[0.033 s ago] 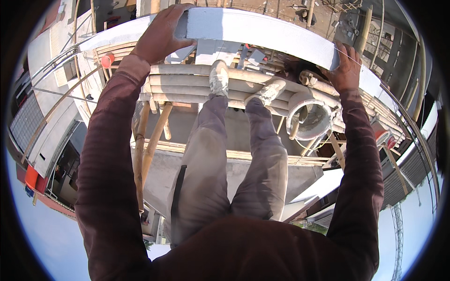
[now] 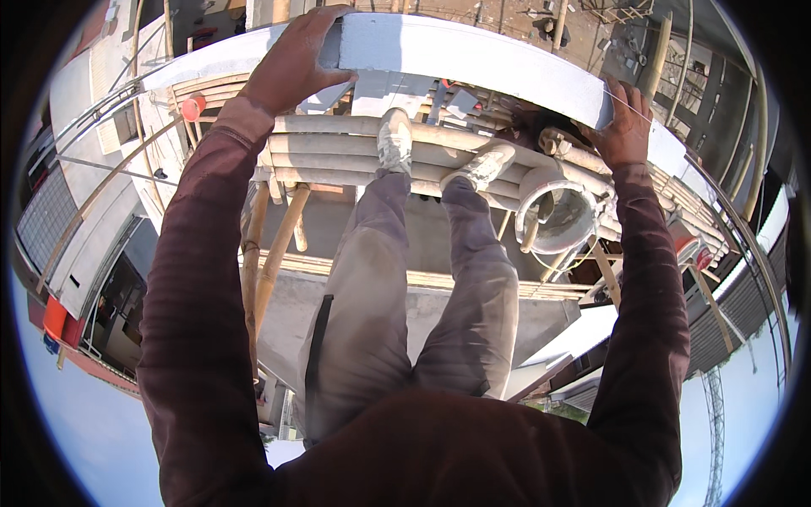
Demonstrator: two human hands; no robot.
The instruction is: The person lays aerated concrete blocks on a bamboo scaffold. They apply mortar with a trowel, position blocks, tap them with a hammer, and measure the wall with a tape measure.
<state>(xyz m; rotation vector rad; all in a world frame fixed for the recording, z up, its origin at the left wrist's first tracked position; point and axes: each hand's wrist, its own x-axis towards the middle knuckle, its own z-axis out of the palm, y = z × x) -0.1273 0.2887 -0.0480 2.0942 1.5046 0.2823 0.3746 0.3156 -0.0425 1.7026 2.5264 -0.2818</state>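
Block (image 2: 473, 59) of pale grey masonry, long and flat-faced, held out at arm's length between both hands, above a wall top (image 2: 211, 63) of the same grey. Head view: the left hand (image 2: 296, 63) is closed over the block's left end, fingers wrapped across its upper face and thumb underneath; the right hand (image 2: 627, 127) is clasped on the right end, palm against the end face. The person stands on a platform of bamboo poles (image 2: 338, 152), both shoes (image 2: 394, 139) planted side by side, with open air and lower roofs below. A grey bucket (image 2: 557, 211) sits on the poles just beside the right foot, near the block's right end.

Judgement: the block appears level and evenly carried. Good practice here is to keep both grips firm, lower the block squarely rather than one end first, keep weight centred over the poles, and keep the feet away from the bucket.
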